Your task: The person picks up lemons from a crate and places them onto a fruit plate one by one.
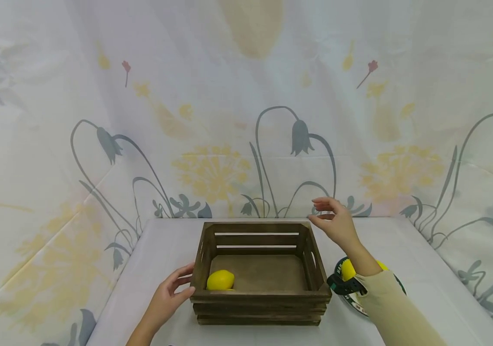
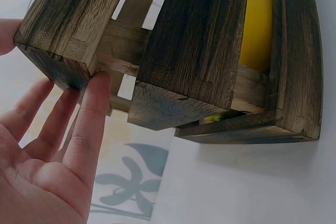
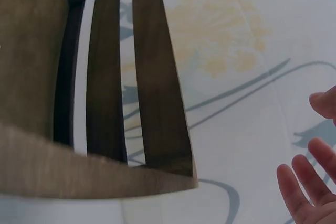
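Brown wooden crate (image 1: 259, 308), left hand (image 1: 168, 295) half-spread against its left edge (image 1: 199, 254), right hand (image 1: 336, 225) loosely spread, empty, in clear air

On the white tabletop (image 1: 166, 250), a dark-brown slatted wooden crate (image 1: 261, 308) is placed upright near the middle, and a round plate (image 1: 356, 306) with a dark rim is seen just to its right, partly hidden.
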Action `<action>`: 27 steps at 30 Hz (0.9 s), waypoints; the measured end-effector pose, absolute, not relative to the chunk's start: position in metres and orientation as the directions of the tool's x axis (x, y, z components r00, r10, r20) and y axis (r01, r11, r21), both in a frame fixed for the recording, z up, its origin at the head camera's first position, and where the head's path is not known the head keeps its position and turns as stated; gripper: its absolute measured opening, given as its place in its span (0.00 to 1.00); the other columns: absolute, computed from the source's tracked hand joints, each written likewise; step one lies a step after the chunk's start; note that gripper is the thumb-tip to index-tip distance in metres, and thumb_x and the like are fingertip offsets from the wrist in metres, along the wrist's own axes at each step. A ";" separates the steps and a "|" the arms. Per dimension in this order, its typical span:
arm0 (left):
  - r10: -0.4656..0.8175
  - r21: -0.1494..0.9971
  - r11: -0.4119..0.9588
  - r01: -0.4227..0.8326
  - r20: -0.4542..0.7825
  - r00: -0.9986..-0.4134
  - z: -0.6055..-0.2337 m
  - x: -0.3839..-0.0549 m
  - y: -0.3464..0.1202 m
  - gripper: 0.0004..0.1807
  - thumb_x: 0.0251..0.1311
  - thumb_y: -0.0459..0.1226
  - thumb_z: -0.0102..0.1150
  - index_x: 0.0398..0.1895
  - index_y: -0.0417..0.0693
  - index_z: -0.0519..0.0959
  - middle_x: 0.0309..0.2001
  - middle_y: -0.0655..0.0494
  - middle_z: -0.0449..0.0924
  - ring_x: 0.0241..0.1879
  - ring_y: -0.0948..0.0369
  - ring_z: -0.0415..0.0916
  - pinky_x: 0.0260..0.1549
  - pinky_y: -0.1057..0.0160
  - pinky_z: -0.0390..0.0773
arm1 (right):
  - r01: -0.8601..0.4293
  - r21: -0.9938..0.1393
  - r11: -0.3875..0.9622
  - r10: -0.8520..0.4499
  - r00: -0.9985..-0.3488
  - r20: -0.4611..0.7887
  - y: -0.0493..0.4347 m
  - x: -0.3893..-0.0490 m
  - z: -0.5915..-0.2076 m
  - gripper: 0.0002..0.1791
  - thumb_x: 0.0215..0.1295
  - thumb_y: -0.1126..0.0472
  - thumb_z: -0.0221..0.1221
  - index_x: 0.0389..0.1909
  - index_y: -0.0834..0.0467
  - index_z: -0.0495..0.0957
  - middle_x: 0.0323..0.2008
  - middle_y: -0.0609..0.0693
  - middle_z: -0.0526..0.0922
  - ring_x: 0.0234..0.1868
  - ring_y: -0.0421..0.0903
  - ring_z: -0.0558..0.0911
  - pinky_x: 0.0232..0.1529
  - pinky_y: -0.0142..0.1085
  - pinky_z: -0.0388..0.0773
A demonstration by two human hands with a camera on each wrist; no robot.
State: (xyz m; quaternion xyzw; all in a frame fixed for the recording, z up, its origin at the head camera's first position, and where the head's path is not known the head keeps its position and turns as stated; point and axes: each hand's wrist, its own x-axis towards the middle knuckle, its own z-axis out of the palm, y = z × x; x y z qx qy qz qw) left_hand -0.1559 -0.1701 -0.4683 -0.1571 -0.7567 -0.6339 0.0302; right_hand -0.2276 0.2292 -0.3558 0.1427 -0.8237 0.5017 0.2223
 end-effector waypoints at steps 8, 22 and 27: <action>0.206 0.938 0.148 0.312 0.279 -0.938 -0.465 -0.155 -0.171 0.24 0.57 0.26 0.58 0.58 0.31 0.68 0.56 0.36 0.69 0.48 0.65 0.72 0.43 0.68 0.76 | -0.462 -0.790 0.403 -0.022 -0.868 0.496 0.223 -0.256 -0.376 0.19 0.53 0.70 0.65 0.47 0.67 0.74 0.42 0.61 0.77 0.45 0.55 0.76 0.40 0.30 0.77; 0.210 0.951 0.147 0.274 0.240 -0.948 -0.465 -0.155 -0.171 0.25 0.57 0.28 0.58 0.60 0.32 0.68 0.58 0.38 0.68 0.49 0.64 0.71 0.43 0.67 0.76 | -0.468 -0.794 0.387 -0.137 -0.881 0.453 0.189 -0.273 -0.384 0.20 0.54 0.70 0.64 0.48 0.68 0.73 0.43 0.63 0.77 0.44 0.59 0.76 0.43 0.41 0.77; 0.216 0.948 0.146 0.283 0.249 -0.944 -0.464 -0.155 -0.171 0.25 0.58 0.28 0.57 0.60 0.32 0.67 0.57 0.36 0.68 0.50 0.62 0.71 0.43 0.67 0.76 | -0.474 -0.799 0.370 -0.175 -0.880 0.441 0.183 -0.286 -0.395 0.21 0.52 0.69 0.66 0.48 0.66 0.74 0.43 0.63 0.77 0.43 0.58 0.77 0.43 0.44 0.77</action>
